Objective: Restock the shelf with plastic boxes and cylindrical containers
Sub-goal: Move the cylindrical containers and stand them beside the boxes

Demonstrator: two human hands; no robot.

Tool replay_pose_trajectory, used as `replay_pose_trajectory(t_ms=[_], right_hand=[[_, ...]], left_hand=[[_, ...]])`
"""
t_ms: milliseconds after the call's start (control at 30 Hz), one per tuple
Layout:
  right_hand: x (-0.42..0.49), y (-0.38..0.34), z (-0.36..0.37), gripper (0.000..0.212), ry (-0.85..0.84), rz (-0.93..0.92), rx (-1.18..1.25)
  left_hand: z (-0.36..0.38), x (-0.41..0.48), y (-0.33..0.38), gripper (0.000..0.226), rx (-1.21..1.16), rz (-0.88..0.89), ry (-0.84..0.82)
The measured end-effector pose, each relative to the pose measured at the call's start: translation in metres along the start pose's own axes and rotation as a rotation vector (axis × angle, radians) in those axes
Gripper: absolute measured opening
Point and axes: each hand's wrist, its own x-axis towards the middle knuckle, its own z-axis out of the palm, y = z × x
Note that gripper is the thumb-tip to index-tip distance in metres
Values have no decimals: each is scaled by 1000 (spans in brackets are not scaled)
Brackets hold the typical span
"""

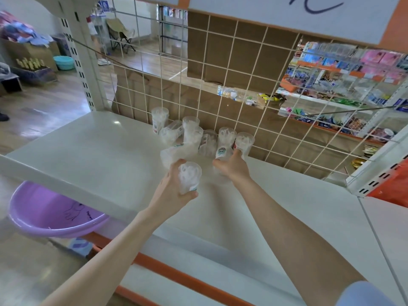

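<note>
Clear cylinder [190,176] inside clamped left grip [171,191]; second cylinder [224,140] inside clamped right grip [233,167].

The shelf [88,155] across the middle looks like painted metal: white, smooth and glossy, with a bright glint at its upper left. The cylindrical containers [192,133] at centre are clear, slightly cloudy plastic with small paper labels. Behind them, a smooth cream-coated wire grid [238,69] fronts matt brown cardboard [223,51]. The basin [44,208] at lower left is glossy purple plastic. The floor [55,100] at left is polished wood.
</note>
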Motion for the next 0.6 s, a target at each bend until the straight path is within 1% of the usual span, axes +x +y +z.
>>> replay_pose_trajectory(t_ms=[100, 200, 267, 367, 467, 533, 600], right_hand=[[-3, 8, -7, 70, -3, 18, 157], [-8, 10, -18, 46, -53, 66, 401], [-14, 10, -28, 37, -112, 76, 527], [-25, 7, -43, 29, -194, -6, 675], [-39, 1, -58, 27, -258, -112, 780], [-49, -3, -67, 26, -314, -167, 818], [-58, -6, -74, 27, -367, -230, 800]], left_hand=[[0, 1, 2, 81, 30, -21, -18], [-4, -1, 4, 90, 42, -23, -41], [-8, -4, 11, 97, 59, 16, -34], [-17, -4, 30, 100, 38, 95, 15], [-22, 2, 49, 93, 13, 161, 66], [-23, 6, 59, 86, 14, 186, 79], [-24, 10, 66, 85, 9, 200, 64]])
